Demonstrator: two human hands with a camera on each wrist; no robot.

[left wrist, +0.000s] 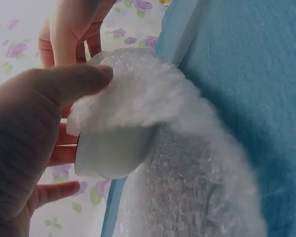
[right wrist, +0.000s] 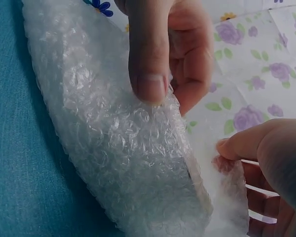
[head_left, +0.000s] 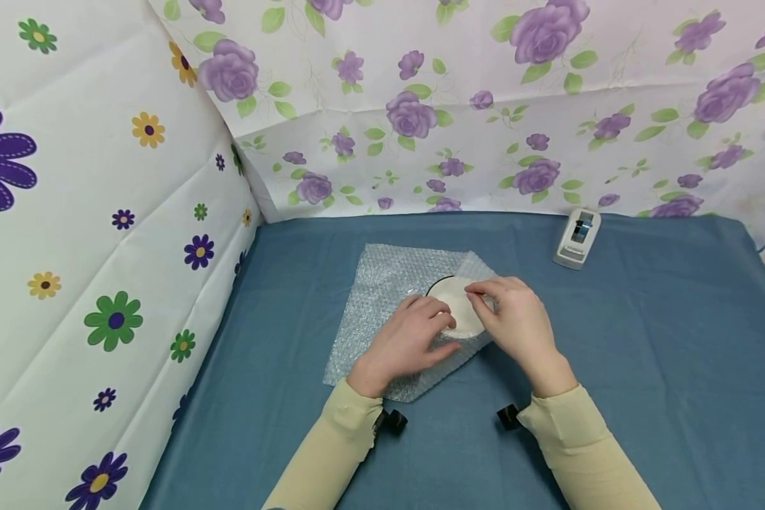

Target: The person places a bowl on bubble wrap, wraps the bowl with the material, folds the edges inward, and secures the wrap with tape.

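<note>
A white, round, cup-like vessel (head_left: 454, 301) with a thin dark rim is partly wrapped in a sheet of clear bubble wrap (head_left: 382, 304). My left hand (head_left: 414, 336) holds the vessel's near left side, fingers bent at the rim and thumb against the wrap. In the left wrist view, the pale wall of the vessel (left wrist: 111, 153) shows below a fold of wrap. My right hand (head_left: 519, 319) pinches an edge of the bubble wrap (right wrist: 229, 190) at the vessel's right side. Wrap hides most of the vessel's body.
A white tape dispenser (head_left: 577, 239) lies at the back right of the blue tablecloth (head_left: 644, 368). Flowered cloth (head_left: 370, 92) hangs behind the table, and another (head_left: 102, 248) on the left. Small black devices (head_left: 392, 422) are strapped at both wrists.
</note>
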